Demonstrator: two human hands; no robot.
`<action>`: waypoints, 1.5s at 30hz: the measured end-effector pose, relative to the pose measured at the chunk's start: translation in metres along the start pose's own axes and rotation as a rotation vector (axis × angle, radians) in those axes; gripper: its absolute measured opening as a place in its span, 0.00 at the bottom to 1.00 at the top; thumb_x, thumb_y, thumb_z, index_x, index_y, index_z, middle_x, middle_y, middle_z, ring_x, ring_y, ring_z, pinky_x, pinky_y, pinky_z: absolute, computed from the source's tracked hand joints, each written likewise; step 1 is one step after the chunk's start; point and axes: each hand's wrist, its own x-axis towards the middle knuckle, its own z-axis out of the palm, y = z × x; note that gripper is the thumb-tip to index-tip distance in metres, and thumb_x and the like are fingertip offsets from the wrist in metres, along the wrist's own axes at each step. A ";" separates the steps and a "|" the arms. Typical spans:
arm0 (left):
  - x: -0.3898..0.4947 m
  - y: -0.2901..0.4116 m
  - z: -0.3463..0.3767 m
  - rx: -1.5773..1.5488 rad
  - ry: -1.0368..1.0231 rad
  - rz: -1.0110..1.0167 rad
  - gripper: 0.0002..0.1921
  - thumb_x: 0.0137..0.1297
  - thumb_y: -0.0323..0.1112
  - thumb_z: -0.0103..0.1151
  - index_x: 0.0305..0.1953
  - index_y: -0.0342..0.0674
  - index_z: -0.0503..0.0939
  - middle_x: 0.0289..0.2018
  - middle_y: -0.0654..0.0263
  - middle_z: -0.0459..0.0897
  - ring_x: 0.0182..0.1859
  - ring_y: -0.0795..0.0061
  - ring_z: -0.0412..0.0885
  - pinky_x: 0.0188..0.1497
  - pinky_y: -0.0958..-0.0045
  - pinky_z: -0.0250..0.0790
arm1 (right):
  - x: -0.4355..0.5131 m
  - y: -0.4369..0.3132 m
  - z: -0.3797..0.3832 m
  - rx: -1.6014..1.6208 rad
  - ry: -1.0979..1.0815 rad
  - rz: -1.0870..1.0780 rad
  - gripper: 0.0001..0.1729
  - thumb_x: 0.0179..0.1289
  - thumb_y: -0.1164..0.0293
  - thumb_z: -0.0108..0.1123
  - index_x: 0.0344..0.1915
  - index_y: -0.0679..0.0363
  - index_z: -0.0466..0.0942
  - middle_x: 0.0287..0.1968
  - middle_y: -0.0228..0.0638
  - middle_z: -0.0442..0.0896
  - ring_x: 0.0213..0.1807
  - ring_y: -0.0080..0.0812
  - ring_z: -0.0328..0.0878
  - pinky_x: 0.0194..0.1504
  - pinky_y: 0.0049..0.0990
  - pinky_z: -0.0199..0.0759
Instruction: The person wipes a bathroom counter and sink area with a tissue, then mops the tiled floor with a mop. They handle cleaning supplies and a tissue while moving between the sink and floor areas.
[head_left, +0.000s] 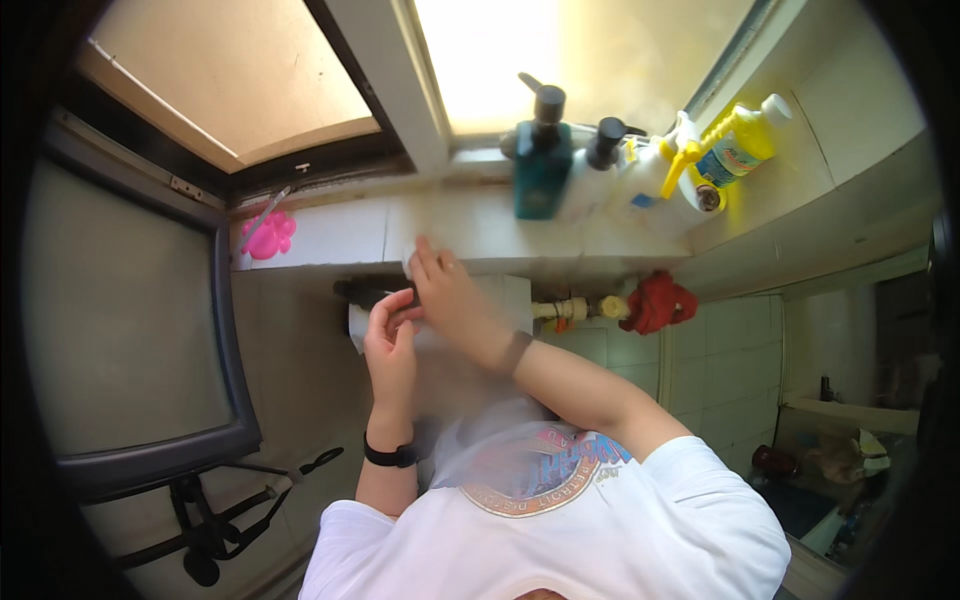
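My right hand (444, 289) reaches to the front edge of a white tiled window ledge (465, 232), its fingers stretched forward. A small white piece (409, 259), perhaps tissue or cloth, shows beside those fingers; whether they grip it is unclear. Just left of it and nearer to me is my left hand (391, 322), palm up, its fingers loosely curled and apart, nothing visible in them. Behind the left fingers lies a dark object (367, 291), partly hidden, above a white sheet-like surface (358, 322). A hazy blur covers the middle of the view.
On the ledge's right stand a teal pump bottle (541, 176), a white pump bottle (592, 180), a white spray bottle with a yellow trigger (679, 169) and a yellow bottle (739, 146). A pink paw-shaped item (270, 235) sits left. Below hang a red cloth (656, 304) and a pipe fitting (570, 309).
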 end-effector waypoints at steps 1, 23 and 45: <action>0.000 -0.002 -0.004 0.009 0.019 -0.008 0.19 0.61 0.18 0.43 0.54 0.34 0.73 0.51 0.62 0.77 0.49 0.75 0.78 0.48 0.77 0.69 | 0.007 -0.002 0.003 0.033 0.031 0.021 0.20 0.53 0.74 0.53 0.49 0.67 0.74 0.59 0.46 0.72 0.52 0.41 0.73 0.55 0.37 0.66; -0.145 -0.027 0.030 0.009 0.507 -0.069 0.16 0.64 0.19 0.43 0.52 0.34 0.75 0.49 0.65 0.79 0.46 0.78 0.79 0.45 0.79 0.69 | -0.166 0.258 -0.156 -0.643 0.005 0.018 0.17 0.48 0.72 0.57 0.41 0.62 0.77 0.51 0.43 0.79 0.43 0.41 0.76 0.47 0.36 0.70; -0.528 -0.063 0.139 0.060 1.136 -0.074 0.11 0.67 0.29 0.50 0.48 0.37 0.78 0.43 0.63 0.82 0.48 0.72 0.78 0.53 0.71 0.69 | -0.166 0.283 -0.194 -0.343 -0.359 -0.326 0.14 0.55 0.70 0.58 0.41 0.64 0.81 0.37 0.50 0.83 0.42 0.50 0.80 0.46 0.41 0.74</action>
